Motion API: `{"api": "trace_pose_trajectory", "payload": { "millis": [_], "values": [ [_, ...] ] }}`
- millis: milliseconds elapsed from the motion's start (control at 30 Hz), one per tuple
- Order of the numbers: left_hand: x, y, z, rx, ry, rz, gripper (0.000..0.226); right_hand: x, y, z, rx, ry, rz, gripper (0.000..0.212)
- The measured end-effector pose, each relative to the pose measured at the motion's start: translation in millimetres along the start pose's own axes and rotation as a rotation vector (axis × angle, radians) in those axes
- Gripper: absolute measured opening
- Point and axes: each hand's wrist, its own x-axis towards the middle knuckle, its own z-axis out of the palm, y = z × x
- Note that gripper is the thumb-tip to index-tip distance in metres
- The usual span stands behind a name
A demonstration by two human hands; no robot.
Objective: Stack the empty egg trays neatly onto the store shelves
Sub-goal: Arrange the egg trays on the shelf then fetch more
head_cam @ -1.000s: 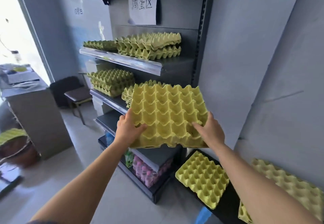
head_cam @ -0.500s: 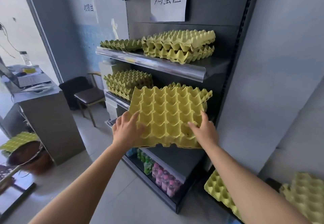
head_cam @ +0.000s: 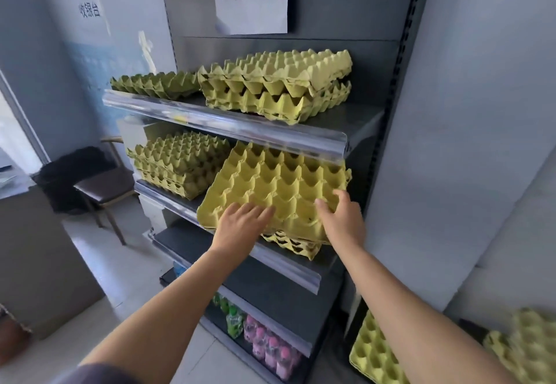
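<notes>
Over the middle-shelf stack (head_cam: 293,244), left hand (head_cam: 240,224) presses flat, right hand (head_cam: 343,218) grips the empty tray (head_cam: 279,177).

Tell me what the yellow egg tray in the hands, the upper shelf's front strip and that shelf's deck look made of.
The yellow egg tray looks like moulded paper pulp: matte, fibrous, with soft-edged cups. The front strip is probably clear glossy plastic, since it is see-through and catches bright highlights. The shelf deck is dark and matte, likely painted metal, though the picture leaves that open.
</notes>
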Motion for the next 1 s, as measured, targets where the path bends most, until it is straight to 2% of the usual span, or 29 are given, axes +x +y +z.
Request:
{"api": "trace_pose_trajectory", "payload": {
  "millis": [100,233,300,367,400,467,600,700,767,1000],
  "values": [
    [27,-18,16,-0.074,0.030,-0.050,0.073,21,-3,11,0.110,0.015,-0.087,0.045],
    [54,-34,36,-0.145,0.025,-0.097,0.067,36,11,28,0.148,-0.122,-0.200,0.062],
    [67,-40,46,-0.157,0.029,-0.086,0.067,42,18,35,-0.013,-0.108,-0.301,0.069],
    [79,-46,58,-0.168,0.039,-0.037,0.064,46,23,40,-0.331,0.006,-0.500,0.075],
    [84,-49,64,-0.184,0.035,-0.016,0.062,48,23,42,-0.450,0.027,-0.584,0.073],
    [92,-56,78,-0.221,0.015,0.003,0.060,50,23,51,-0.520,0.027,-0.668,0.061],
    [104,-76,98,-0.311,-0.044,0.020,0.063,54,11,71,-0.532,0.035,-0.662,0.055],
    [106,-84,107,-0.340,-0.152,0.067,0.063,53,10,83,-0.620,-0.017,-0.632,0.045],
    [105,-85,111,-0.340,-0.164,0.101,0.062,49,15,86,-0.660,-0.038,-0.605,0.041],
    [106,-80,106,-0.299,-0.211,0.148,0.064,49,15,84,-0.731,-0.140,-0.501,0.043]
  ]
}}
